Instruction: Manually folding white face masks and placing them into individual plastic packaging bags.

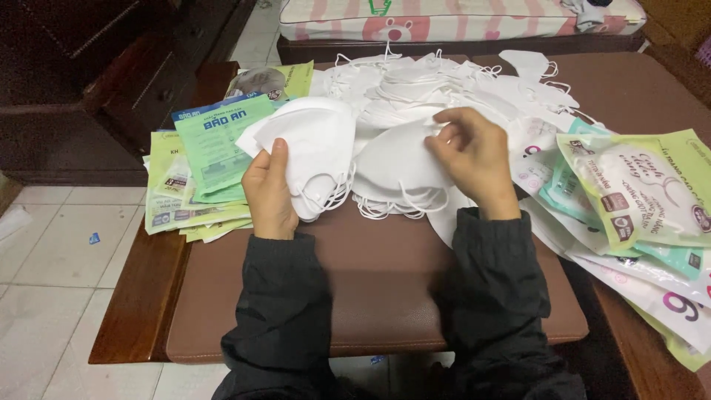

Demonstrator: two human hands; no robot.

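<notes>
The left hand (268,194) grips a stack of white face masks (307,148), thumb laid up its near face and the other fingers hidden behind. The stack stands on edge above the brown padded table top (370,289), its long axis running left to right, its folded edge up and far, and its ear loops hanging down toward the near side. The right hand (474,159) pinches the edge of a single white mask (396,163) with curled fingers; this mask lies just right of the stack, on the near edge of a loose heap of white masks (444,81) that spreads to the far side of the table.

At the left lies a fan of flat green and yellow-green packets (196,178), the top one green with a blue header band. At the right, more flat pouches (637,200) overlap: yellow-green, teal and white with pink marks, several cut off by the frame's right edge. Beyond the table a pink-striped cushion (459,18) is partly cropped at the top. How many masks the stack holds is hard to make out.
</notes>
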